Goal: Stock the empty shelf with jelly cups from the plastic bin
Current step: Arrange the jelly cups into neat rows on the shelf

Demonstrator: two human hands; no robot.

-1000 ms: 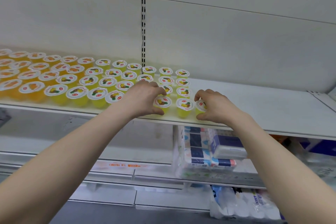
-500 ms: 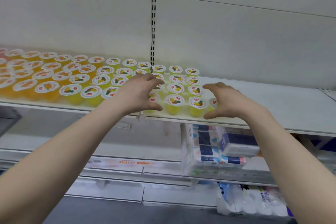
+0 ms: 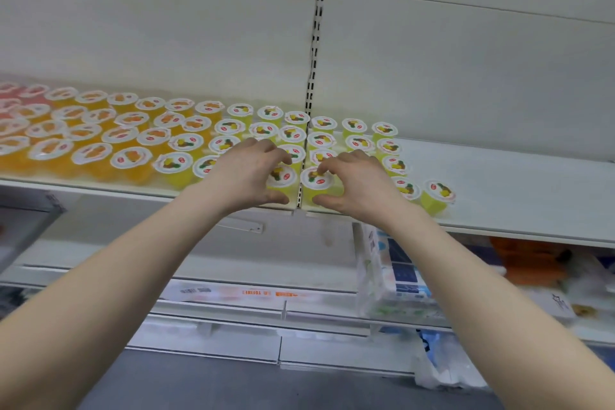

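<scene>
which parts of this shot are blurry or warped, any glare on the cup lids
Head view: sharpest at centre, around the left hand, the right hand and the yellow jelly cups; far-left orange jelly cups and the packs on the lower shelves are smeared; the wide lens stretches the forearms toward the corners; light is soft, no glare on lids.

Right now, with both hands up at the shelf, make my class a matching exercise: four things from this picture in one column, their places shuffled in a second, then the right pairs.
Column one
1. left hand
2. right hand
3. orange cups
4. rightmost cup

Column two
A. grips a yellow cup right of the shelf seam
B. right end of the front row
C. grips a yellow cup left of the seam
D. left part of the shelf

Pairs: 1-C, 2-A, 3-D, 4-B
</scene>
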